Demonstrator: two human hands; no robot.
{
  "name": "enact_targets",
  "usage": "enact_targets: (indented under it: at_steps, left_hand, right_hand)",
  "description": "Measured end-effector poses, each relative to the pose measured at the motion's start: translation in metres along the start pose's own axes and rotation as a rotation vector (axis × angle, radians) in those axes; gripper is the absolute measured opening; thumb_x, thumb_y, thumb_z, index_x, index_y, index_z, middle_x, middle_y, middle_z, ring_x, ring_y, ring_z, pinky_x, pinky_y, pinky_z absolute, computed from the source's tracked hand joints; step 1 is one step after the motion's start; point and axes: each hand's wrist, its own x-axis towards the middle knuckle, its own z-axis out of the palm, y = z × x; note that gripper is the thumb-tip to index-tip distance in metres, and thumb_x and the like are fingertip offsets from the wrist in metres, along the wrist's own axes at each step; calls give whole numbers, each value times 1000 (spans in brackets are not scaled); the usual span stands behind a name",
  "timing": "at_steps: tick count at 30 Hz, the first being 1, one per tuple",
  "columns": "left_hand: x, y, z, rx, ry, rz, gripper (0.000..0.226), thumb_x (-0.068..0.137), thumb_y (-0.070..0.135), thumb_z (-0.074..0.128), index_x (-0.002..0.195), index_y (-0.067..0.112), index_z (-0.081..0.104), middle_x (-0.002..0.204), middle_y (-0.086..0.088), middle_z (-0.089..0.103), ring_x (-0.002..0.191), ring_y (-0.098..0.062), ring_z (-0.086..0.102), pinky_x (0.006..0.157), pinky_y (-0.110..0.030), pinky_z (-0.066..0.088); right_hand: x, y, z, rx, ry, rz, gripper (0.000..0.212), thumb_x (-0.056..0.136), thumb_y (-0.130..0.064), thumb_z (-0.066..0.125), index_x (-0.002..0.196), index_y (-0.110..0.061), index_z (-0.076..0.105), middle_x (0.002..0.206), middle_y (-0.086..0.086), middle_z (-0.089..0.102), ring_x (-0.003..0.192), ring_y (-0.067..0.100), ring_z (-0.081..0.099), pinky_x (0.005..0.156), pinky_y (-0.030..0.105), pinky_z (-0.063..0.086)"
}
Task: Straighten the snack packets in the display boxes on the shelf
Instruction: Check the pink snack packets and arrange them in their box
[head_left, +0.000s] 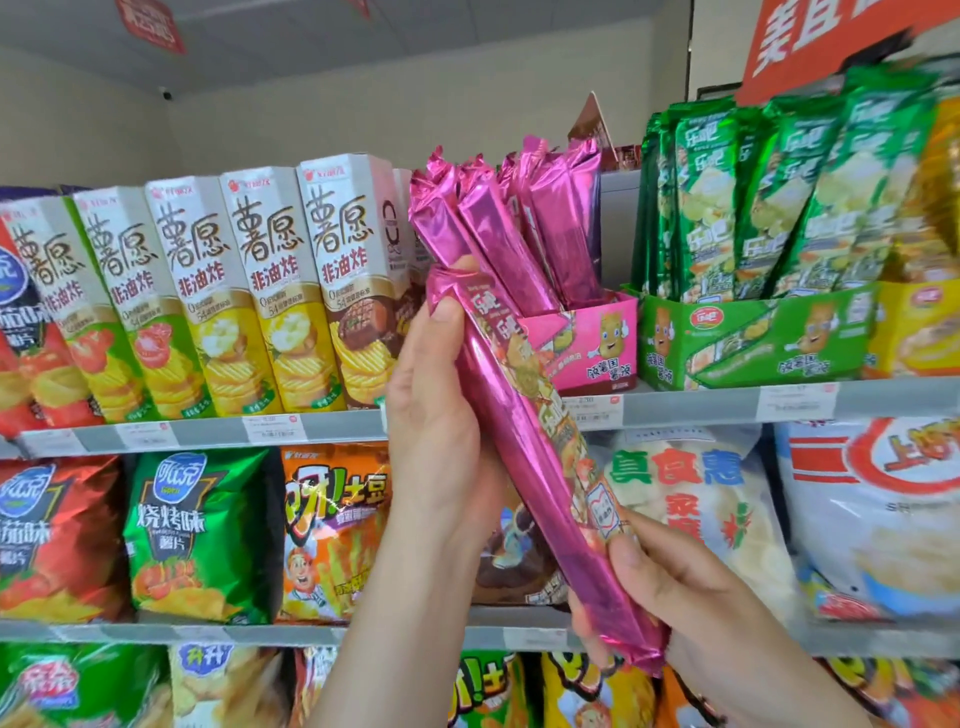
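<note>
The left grip (436, 415) is closed around the upper part of one long pink packet (519, 426), thumb on its front, and the right grip (675, 597) grasps its lower end. The packet is therefore held tilted in the air, in front of the shelf (675, 408) and outside the pink box (597, 343). In that box the other pink packets (545, 234) lean to the left with their tops apart, and just beside it on the right the green box (753, 338) holds green packets (779, 197) - standing close together.
</note>
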Motion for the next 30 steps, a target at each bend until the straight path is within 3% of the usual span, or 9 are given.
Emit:
enact_targets:
  at_steps: [3, 7, 13, 16, 21, 24, 26, 28, 30]
  left_hand:
    - [-10, -9, 6, 3, -45, -8, 25, 81, 37, 62, 93, 21, 76, 90, -1, 74, 82, -13, 71, 73, -30, 58]
    - [-28, -24, 15, 63, -60, -19, 19, 82, 39, 66, 88, 26, 79, 87, 4, 75, 81, -9, 69, 80, -32, 55]
    - [-54, -45, 32, -73, -3, -89, 27, 76, 43, 62, 90, 23, 74, 99, -2, 65, 99, -21, 58, 89, -37, 44]
    - [-65, -54, 37, -62, 23, -95, 36, 76, 45, 63, 102, 20, 65, 108, -8, 58, 105, -25, 53, 96, -39, 39]
    - [-73, -68, 38, -51, 115, -96, 13, 92, 24, 55, 100, 16, 62, 92, -7, 65, 84, -21, 64, 81, -31, 52]
    - [-70, -73, 35, -21, 195, -114, 15, 97, 17, 50, 107, 8, 56, 88, -12, 67, 86, -27, 67, 79, -35, 55]
    - [-72, -80, 33, 62, 207, -97, 19, 98, 16, 47, 113, 5, 54, 88, -13, 69, 87, -28, 70, 79, -39, 57]
    - [-78, -86, 32, 126, 193, -73, 22, 98, 20, 50, 110, 8, 63, 88, -12, 71, 87, -27, 71, 79, -41, 57]
    - [-81, -90, 32, 137, 178, -57, 19, 97, 24, 55, 96, 15, 72, 88, -10, 73, 87, -24, 71, 74, -36, 58]
  right_hand:
    - [-7, 5, -11, 95, 0, 2, 60, 68, -60, 79, 111, -19, 70, 76, 18, 67, 61, 27, 64, 62, 33, 52]
    - [-31, 8, -20, 256, 57, -14, 60, 60, -47, 89, 107, -13, 74, 77, 27, 69, 57, 28, 67, 52, 31, 55]
    - [-61, 16, -40, 235, 445, -94, 76, 35, -50, 97, 105, -31, 76, 92, 21, 74, 66, 28, 72, 48, 25, 54]
    - [-77, 19, -46, 93, 550, -127, 71, 43, -59, 92, 107, -36, 74, 95, 11, 76, 73, 27, 74, 55, 25, 57]
    - [-99, 19, -55, -56, 579, -126, 58, 60, -69, 78, 110, -40, 72, 99, 1, 77, 82, 26, 75, 66, 27, 59]
    - [-105, 20, -68, 153, 580, -145, 41, 70, -42, 82, 108, -26, 75, 109, 9, 74, 99, 30, 71, 79, 38, 59]
    - [-108, 21, -77, 318, 651, -169, 28, 68, -23, 75, 95, -19, 76, 105, 14, 74, 98, 32, 71, 68, 32, 60]
    - [-111, 21, -82, 360, 724, -182, 22, 65, -22, 73, 87, -18, 74, 103, 16, 74, 96, 35, 71, 60, 27, 59]
    - [-112, 20, -83, 346, 752, -199, 27, 61, -27, 81, 84, -18, 74, 100, 14, 74, 95, 35, 72, 64, 28, 59]
